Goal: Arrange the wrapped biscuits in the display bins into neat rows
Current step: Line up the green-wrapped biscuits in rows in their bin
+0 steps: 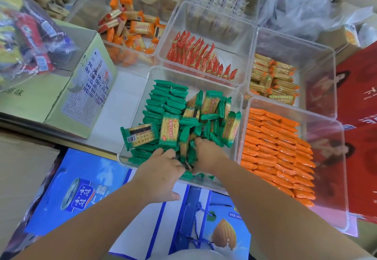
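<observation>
A clear bin (133, 115) in the middle holds green-wrapped biscuits (169, 129). Along its left side the packs stand on edge in neat rows; on the right they lie in a loose heap. My left hand (161, 172) reaches over the bin's near wall, fingers curled round a small bundle of green packs on edge. My right hand (208, 155) is beside it, fingers dug into the same bundle from the right; its fingertips are hidden. To the right, a bin (344, 178) of orange-wrapped biscuits (277, 153) is laid in tidy rows.
Behind are bins of red packs (200, 55), yellow-orange packs (273, 80) and jumbled orange packs (130, 27). A green carton (67, 96) stands at left with a bag of snacks (26, 33) on it. Blue gift boxes (81, 190) lie under my arms; red boxes (361, 100) at right.
</observation>
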Available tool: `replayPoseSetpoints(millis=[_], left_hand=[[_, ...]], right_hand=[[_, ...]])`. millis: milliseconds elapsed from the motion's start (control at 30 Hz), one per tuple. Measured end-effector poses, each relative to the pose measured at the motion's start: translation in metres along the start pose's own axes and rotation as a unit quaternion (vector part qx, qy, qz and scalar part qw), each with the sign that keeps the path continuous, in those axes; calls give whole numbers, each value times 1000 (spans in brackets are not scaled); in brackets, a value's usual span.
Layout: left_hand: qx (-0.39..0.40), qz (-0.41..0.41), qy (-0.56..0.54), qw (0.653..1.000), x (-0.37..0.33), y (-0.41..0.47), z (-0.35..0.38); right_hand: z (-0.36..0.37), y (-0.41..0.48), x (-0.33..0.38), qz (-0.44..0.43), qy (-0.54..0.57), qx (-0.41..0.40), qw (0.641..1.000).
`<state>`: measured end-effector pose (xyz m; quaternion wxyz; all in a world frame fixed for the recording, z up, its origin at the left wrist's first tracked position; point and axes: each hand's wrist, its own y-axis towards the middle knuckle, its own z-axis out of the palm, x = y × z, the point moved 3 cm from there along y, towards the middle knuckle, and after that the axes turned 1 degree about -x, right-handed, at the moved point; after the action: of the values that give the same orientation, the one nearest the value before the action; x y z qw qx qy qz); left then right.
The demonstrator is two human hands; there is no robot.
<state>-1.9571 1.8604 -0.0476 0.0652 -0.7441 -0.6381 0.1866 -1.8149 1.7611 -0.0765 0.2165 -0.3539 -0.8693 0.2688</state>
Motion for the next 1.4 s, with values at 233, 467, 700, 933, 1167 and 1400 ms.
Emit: replayPoseSetpoints(millis=[233,467,700,933,1167,1400], left_hand=[[9,-4,-1,1000,0,1,-1],[9,-16,-8,1000,-1,0,-3],[-4,-31,0,999,-1,0,-4],[-219,-228,-254,914,7,-3,-23],[-183,-221,-188,939,13,28,-38],[-20,-170,-74,982,15,48,-49]], right_hand=[[-5,7,-12,64,159,131,976],[-6,6,-8,133,250,167,945],[0,-18,-5,157,426,133,881],[0,-39,-8,119,493,25,862],[-5,-42,-8,106,474,84,870],[-7,-46,-9,86,444,99,886]])
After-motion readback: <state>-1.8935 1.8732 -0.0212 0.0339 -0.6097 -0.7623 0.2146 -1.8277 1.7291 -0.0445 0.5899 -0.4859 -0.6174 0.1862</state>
